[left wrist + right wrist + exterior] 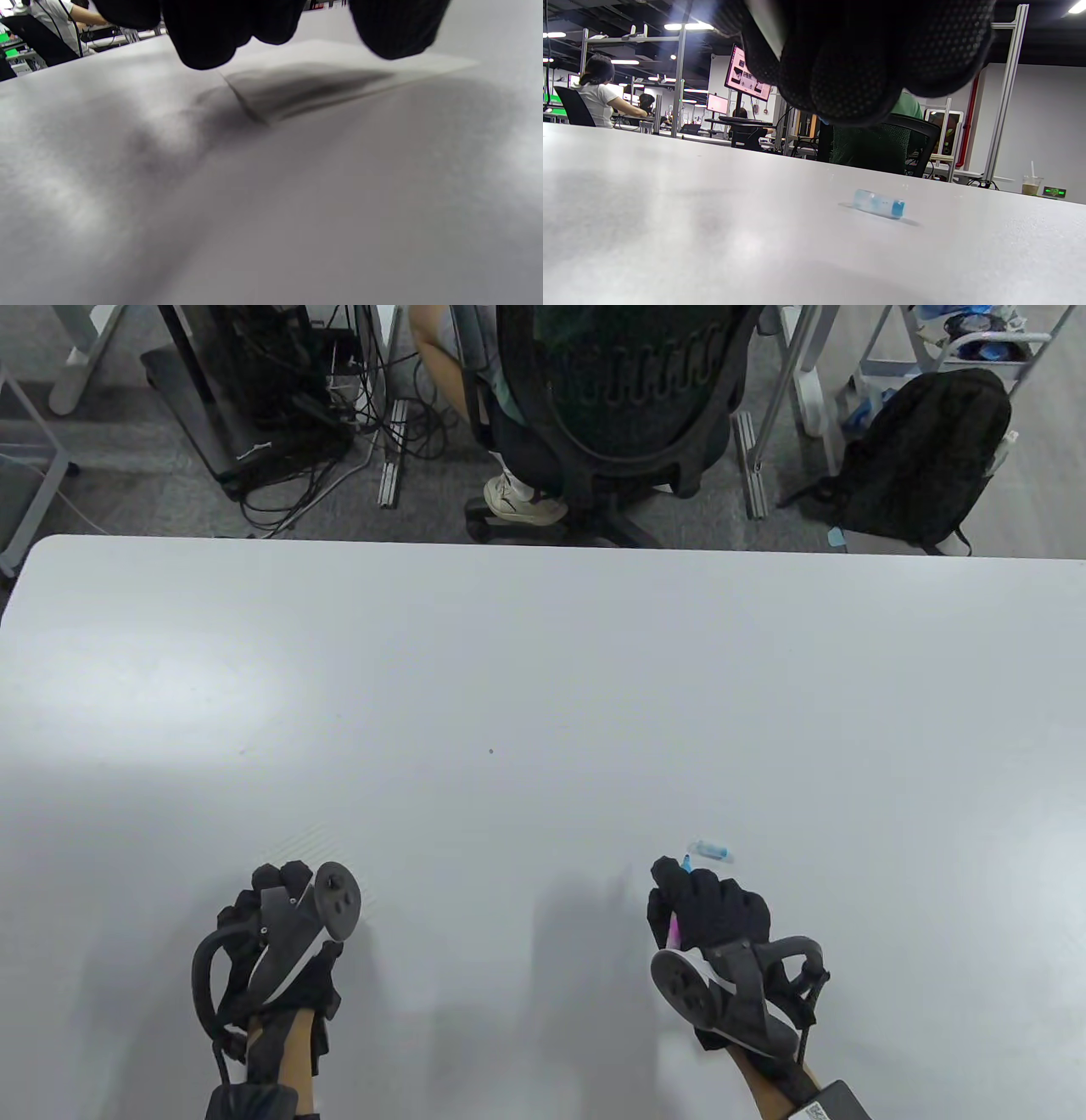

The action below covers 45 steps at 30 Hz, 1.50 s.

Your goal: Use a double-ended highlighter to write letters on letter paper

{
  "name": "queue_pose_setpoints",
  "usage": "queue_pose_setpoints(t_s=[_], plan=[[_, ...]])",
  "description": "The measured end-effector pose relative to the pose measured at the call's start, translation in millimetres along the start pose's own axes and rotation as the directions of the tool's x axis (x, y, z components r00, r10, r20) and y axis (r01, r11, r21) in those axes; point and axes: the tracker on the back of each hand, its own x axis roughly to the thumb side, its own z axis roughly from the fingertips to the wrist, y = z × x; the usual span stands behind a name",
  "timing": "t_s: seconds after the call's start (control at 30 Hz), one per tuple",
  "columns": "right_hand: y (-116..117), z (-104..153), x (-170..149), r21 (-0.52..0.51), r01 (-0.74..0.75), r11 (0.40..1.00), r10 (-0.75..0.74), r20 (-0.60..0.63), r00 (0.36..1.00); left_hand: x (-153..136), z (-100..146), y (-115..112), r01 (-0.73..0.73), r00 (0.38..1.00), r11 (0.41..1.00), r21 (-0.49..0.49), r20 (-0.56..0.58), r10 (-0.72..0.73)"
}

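Table [543, 687]: 1 cap [711, 850], 1 paper [339, 63] | right hand [708, 912] clasps 1 highlighter [674, 931] | left hand [276, 937] curled, empty

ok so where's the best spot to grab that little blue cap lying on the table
Pinch the cap across its middle, from above. It lies on its side on the table, just beyond the right hand, which grips the highlighter. Its short round body would likely roll if pushed from the side.
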Motion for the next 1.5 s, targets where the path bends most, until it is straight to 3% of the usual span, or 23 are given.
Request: queue_pose_setpoints(t_s=[0.2, 0.43, 0.77, 1.03, 1.2, 1.3, 1.5], plan=[[1, 0, 0, 0.018, 0.018, 1.000, -0.018, -0.006, 1.000, 1, -4, -5, -0.009, 1.000, 0.998, -0.062, 0.017, 0.010], [2, 0, 0, 0.031, 0.027, 0.999, -0.026, -0.011, 1.000, 3, -5, -4, -0.023, 0.999, 0.998, -0.057, 0.021, 0.024], [2, 0, 2, 0.023, 0.050, 0.998, -0.050, -0.014, 0.999, 1, -5, 1, -0.001, 1.000, 0.999, 0.043, -0.008, 0.002], [2, -1, 1, 0.006, 0.068, 0.998, -0.068, -0.003, 0.998, 5, 17, 38, -0.009, 1.000, 0.964, 0.265, 0.014, 0.006], [0, -2, -3, -0.008, 0.091, 0.996, -0.091, -0.016, 0.996, 30, 37, 59, -0.050, 0.992, 0.917, 0.396, 0.125, 0.000], [-1, -2, -5, -0.005, 0.101, 0.995, -0.101, -0.021, 0.995, 53, 49, 67, -0.104, 0.974, 0.900, 0.423, 0.228, 0.005], [1, -2, -10, 0.000, 0.102, 0.995, -0.102, -0.033, 0.994, 109, 69, 71, -0.091, 0.894, 0.890, 0.446, 0.431, -0.124]])
